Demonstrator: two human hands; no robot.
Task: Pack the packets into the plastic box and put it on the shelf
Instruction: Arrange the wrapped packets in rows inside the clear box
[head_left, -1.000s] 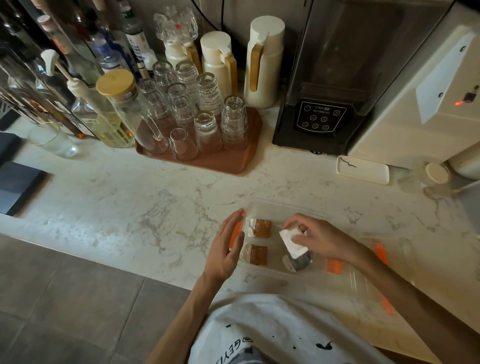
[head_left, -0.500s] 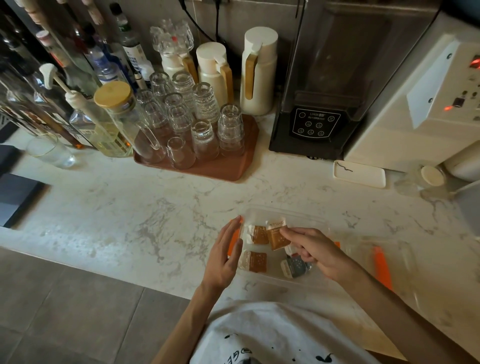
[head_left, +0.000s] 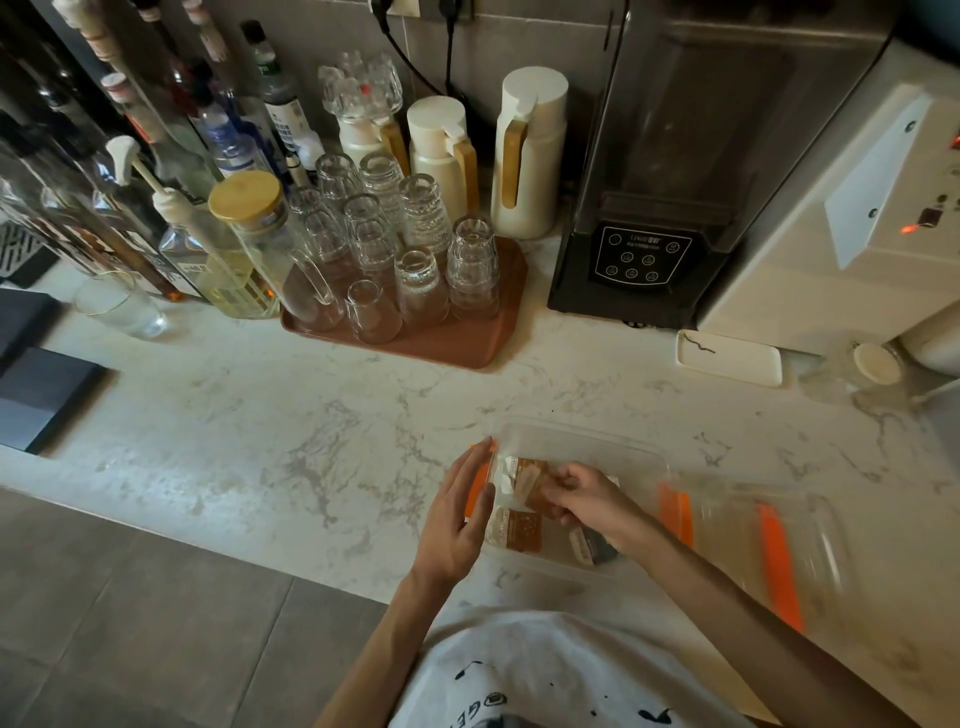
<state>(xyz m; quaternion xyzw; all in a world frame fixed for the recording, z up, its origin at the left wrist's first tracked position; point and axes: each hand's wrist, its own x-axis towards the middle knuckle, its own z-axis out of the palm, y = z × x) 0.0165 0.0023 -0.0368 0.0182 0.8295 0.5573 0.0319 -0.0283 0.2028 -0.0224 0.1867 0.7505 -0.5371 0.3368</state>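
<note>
A clear plastic box (head_left: 597, 441) with orange clips lies on the marble counter near its front edge. My left hand (head_left: 460, 525) rests flat against the box's left side, fingers apart, over the orange clip. My right hand (head_left: 587, 499) is inside the box, pinching a brown packet (head_left: 535, 491) above the others. Another brown packet (head_left: 519, 530) lies at the box's front left, and a dark grey packet (head_left: 597, 545) lies by my right wrist. The box's clear lid (head_left: 769, 535) with orange clips lies just to the right.
A brown tray (head_left: 457, 343) of upturned glasses stands behind the box. Bottles and a glass jar crowd the back left. Cream jugs, a black blender base (head_left: 634, 265) and a white machine line the back right. A small white dish (head_left: 727, 358) sits near the machine.
My right hand let go of the white packet, picked up a brown packet, and carried it toward the box's left end. My left hand stayed at the box's left side.
</note>
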